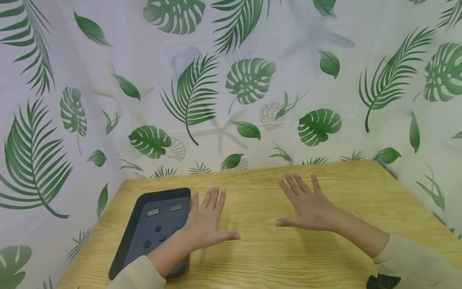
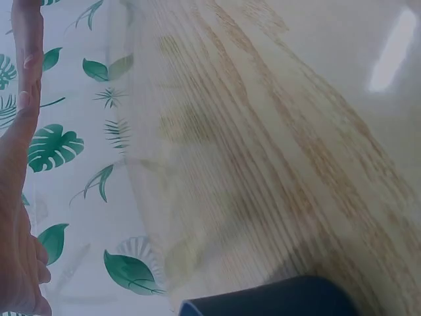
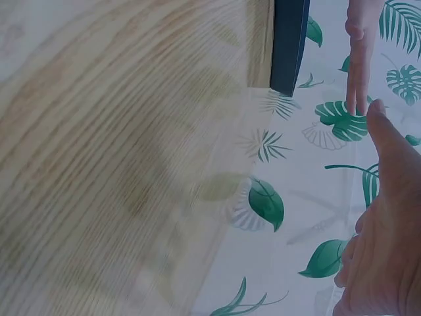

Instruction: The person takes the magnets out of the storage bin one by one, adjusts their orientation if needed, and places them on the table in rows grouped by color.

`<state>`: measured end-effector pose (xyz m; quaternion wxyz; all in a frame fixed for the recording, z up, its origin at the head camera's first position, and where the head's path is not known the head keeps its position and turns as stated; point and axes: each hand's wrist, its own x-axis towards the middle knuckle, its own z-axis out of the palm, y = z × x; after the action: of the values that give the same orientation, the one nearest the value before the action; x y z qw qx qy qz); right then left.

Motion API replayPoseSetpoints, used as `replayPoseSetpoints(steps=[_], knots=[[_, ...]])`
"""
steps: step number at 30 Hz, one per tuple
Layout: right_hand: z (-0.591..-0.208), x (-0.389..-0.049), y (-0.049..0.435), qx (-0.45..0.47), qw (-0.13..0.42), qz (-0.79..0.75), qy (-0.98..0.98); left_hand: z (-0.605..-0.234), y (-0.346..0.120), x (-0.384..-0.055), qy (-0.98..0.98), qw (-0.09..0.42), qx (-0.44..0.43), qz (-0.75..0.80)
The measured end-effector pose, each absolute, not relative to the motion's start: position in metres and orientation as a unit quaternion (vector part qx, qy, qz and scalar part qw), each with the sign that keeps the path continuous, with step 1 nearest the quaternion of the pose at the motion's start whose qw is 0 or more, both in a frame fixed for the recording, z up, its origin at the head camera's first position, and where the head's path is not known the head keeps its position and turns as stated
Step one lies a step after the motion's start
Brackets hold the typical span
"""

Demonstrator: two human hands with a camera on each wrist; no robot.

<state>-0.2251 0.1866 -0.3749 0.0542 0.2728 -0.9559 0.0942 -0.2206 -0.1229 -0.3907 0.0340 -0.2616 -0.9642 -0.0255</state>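
My left hand (image 1: 203, 224) is held out flat with its fingers straight and thumb spread, holding nothing. In the head view it overlaps the right side of a dark grey tray (image 1: 162, 192). Inside the tray lie two small rectangular plates, one silvery (image 1: 153, 212) and one greenish (image 1: 176, 207), and several small dark round discs (image 1: 147, 244); the left hand and forearm hide part of it. To the right, my right hand (image 1: 310, 208) is spread above the wooden table, also holding nothing. Both wrist views show the hands raised over the tabletop, with the tray's edge (image 2: 276, 299) nearby.
The light wood table (image 1: 252, 261) carries the tray on its left side. A white leaf-print cloth (image 1: 281, 140) hangs behind the table and along both sides. A black object (image 1: 383, 281) sits at the right sleeve.
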Motion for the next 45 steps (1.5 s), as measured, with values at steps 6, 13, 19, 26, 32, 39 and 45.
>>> replayPoseSetpoints(steps=[6,13,19,26,32,39,45], knots=[[-0.374,-0.221,0.181,0.282,0.057,0.09,-0.954,-0.39,-0.13,-0.218,-0.965,0.046,-0.259,-0.014],[-0.372,-0.214,0.175,0.288,0.065,0.077,-0.952,-0.387,-0.14,-0.21,-0.964,0.061,-0.258,0.0],[-0.367,-0.205,0.17,0.298,0.073,0.072,-0.949,-0.383,-0.148,-0.205,-0.966,0.065,-0.25,-0.004],[-0.364,-0.2,0.162,0.317,0.093,0.074,-0.941,-0.378,-0.157,-0.2,-0.968,0.056,-0.243,-0.026],[-0.362,-0.2,0.157,0.325,0.1,0.078,-0.937,-0.375,-0.166,-0.199,-0.97,0.07,-0.232,-0.036],[-0.361,-0.2,0.148,0.331,0.096,0.078,-0.935,-0.374,-0.175,-0.194,-0.969,0.089,-0.226,-0.043],[-0.362,-0.201,0.136,0.332,0.086,0.065,-0.937,-0.373,-0.185,-0.188,-0.972,0.09,-0.215,-0.032]])
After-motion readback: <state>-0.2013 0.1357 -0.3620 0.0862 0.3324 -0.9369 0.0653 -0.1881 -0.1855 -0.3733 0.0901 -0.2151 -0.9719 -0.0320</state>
